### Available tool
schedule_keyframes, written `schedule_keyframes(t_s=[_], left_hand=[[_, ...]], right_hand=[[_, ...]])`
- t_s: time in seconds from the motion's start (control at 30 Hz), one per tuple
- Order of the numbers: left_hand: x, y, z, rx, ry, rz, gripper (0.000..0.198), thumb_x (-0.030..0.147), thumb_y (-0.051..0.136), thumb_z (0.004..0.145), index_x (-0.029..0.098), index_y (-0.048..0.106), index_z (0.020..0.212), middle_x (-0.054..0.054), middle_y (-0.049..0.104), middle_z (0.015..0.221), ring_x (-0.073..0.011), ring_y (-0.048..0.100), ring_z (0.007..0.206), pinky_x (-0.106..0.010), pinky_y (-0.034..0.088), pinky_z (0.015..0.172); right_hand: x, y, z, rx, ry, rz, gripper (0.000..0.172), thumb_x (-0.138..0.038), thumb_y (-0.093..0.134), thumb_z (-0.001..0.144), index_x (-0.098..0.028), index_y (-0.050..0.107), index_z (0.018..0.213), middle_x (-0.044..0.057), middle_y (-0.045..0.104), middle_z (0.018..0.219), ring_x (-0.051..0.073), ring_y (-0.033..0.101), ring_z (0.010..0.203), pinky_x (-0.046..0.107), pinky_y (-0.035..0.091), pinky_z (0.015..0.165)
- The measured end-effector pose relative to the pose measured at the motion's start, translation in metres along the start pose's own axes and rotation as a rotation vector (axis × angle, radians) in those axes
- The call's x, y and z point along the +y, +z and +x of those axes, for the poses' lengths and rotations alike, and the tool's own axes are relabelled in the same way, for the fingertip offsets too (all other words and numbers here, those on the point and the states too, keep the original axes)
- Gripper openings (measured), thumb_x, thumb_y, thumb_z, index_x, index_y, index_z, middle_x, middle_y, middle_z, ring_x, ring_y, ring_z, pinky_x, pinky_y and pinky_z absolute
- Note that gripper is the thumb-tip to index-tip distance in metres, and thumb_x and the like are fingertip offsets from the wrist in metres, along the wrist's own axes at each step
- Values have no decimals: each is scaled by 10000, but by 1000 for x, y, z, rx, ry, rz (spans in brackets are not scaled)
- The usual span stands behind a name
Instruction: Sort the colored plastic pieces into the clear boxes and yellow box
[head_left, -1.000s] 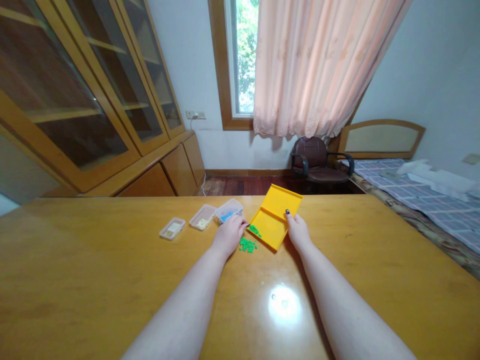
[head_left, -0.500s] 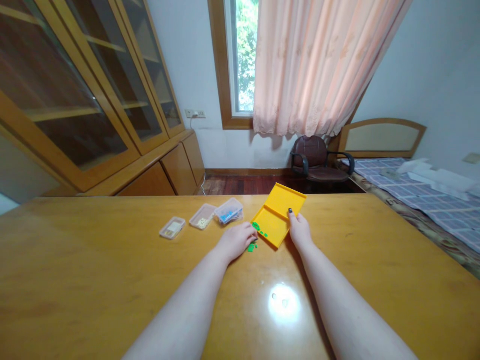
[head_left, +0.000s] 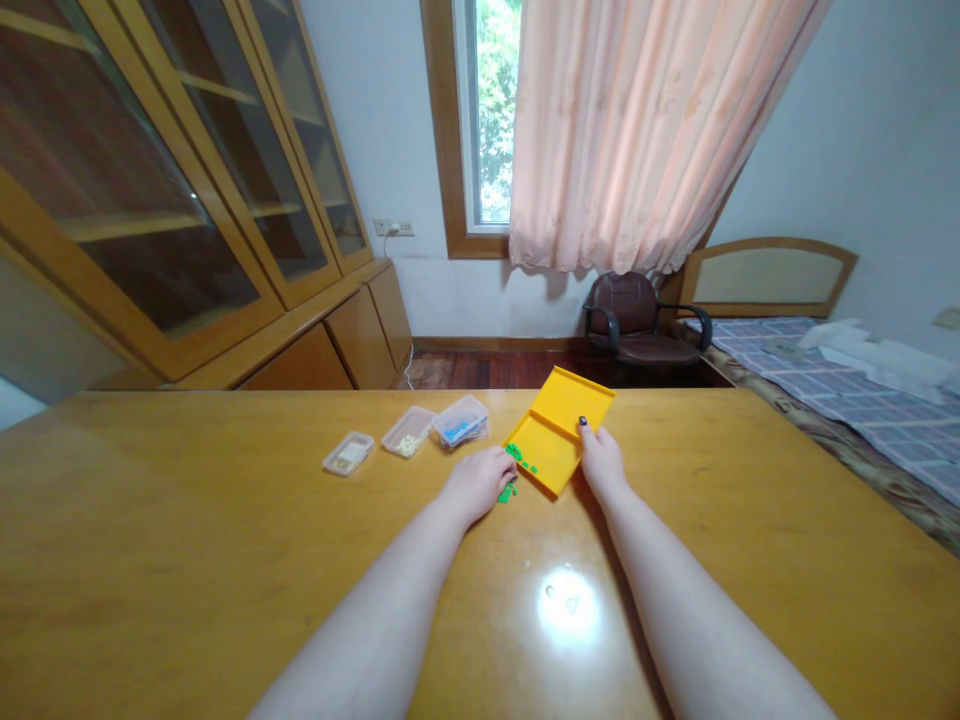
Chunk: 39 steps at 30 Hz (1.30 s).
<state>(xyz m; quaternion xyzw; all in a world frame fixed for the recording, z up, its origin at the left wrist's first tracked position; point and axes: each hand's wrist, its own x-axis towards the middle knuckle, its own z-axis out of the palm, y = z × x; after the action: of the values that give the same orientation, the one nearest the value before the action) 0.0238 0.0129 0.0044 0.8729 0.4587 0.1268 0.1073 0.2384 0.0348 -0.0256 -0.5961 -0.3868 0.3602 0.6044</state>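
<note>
A yellow hinged plastic box (head_left: 555,462) lies opened out flat on the table, its lid (head_left: 576,400) toward the far edge. My right hand (head_left: 601,460) grips the box's right side, thumb over the rim. At the left rim, my left hand (head_left: 480,480) has its fingers curled together over small green pieces; what they pinch, if anything, is hidden. Several green pieces (head_left: 514,453) lie inside the box's left corner. More green pieces (head_left: 505,493) rest on the table just below my left fingertips.
Left of the box on the wooden table (head_left: 225,540) stand a clear case with blue pieces (head_left: 460,422), a clear tray with cream pieces (head_left: 407,437) and a small clear case (head_left: 349,454). Beyond the table are a chair (head_left: 637,320) and a bed (head_left: 817,370).
My left hand has shifted very slightly, its fingers still at the box's left rim. The box and my right hand stay in place; the whole view has moved a little.
</note>
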Motion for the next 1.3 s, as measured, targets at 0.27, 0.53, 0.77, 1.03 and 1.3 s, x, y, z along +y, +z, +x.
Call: schedule_keyframes(t_s=[0.27,0.53,0.77,1.03,1.3], left_hand=[[2,-5,0,122,19,-34,171,289,432,858,206,581,848,-21,587,879,-141,550,809,-242,414,720],[5,2,1,173,-17,-71,276,302,429,860,225,535,1102,-41,593,982,-153,555,874,-251,418,747],[-2,-8,-3,-25,172,-145,213,408,603,731,202,598,784,-7,609,850,-140,550,791,-223,403,689],[1,-7,0,-51,140,-158,172,361,639,712,193,599,712,12,627,769,-124,554,721,-212,387,638],[-1,-2,3,228,10,-330,226,287,562,781,199,596,987,-26,644,928,-135,576,813,-250,440,766]], right_hand=[[2,0,0,-2,-2,25,516,-582,540,671,-134,643,905,103,690,883,264,621,857,333,482,723],[1,0,-1,-27,-3,26,501,-575,543,674,-134,636,893,104,684,899,256,623,832,333,484,709],[2,1,0,-30,11,63,518,-580,551,661,-129,630,905,104,685,898,254,625,826,332,490,697],[0,2,-1,-24,-4,51,512,-584,543,666,-135,636,894,104,688,890,261,622,859,332,490,708],[-3,1,-2,-58,11,80,490,-561,543,674,-128,628,888,112,676,929,259,619,856,344,485,726]])
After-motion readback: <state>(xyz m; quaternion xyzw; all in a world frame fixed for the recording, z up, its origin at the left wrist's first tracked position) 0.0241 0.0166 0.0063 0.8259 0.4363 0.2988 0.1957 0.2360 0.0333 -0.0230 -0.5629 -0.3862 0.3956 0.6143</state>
